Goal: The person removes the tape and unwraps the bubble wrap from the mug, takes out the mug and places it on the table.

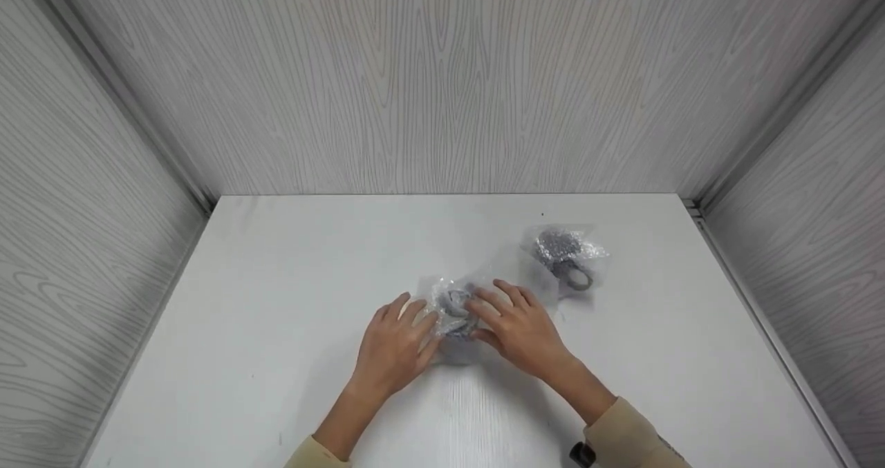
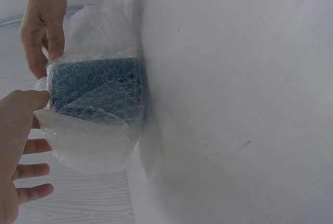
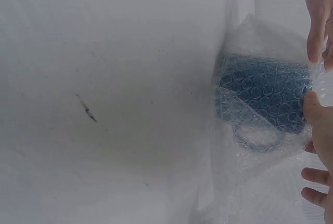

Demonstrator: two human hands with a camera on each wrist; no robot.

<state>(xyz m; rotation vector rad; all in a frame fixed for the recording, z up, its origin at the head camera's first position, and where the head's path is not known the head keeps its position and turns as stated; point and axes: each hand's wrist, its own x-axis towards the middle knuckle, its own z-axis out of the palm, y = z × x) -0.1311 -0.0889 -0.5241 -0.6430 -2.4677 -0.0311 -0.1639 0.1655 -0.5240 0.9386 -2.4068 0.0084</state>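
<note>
A blue-grey mug (image 2: 96,89) in clear bubble wrap (image 1: 453,302) stands on the white table between both hands. Its ring-shaped handle (image 3: 257,138) shows through the plastic in the right wrist view. My left hand (image 1: 394,347) holds the wrapped top from the left, thumb against its edge, the other fingers spread. From the right, my right hand (image 1: 522,330) grips the top of the wrap with thumb and fingertips. Loose wrap flares out at the mug's sides. Fingertips behind the plastic are partly hidden in both wrist views.
A second bubble-wrapped dark mug (image 1: 560,250) with a ring handle lies at the back right, near the loose wrap. Grey wood-grain panels (image 1: 442,81) close the table (image 1: 311,247) in at the back and sides. A small black object (image 1: 583,454) is by the right sleeve.
</note>
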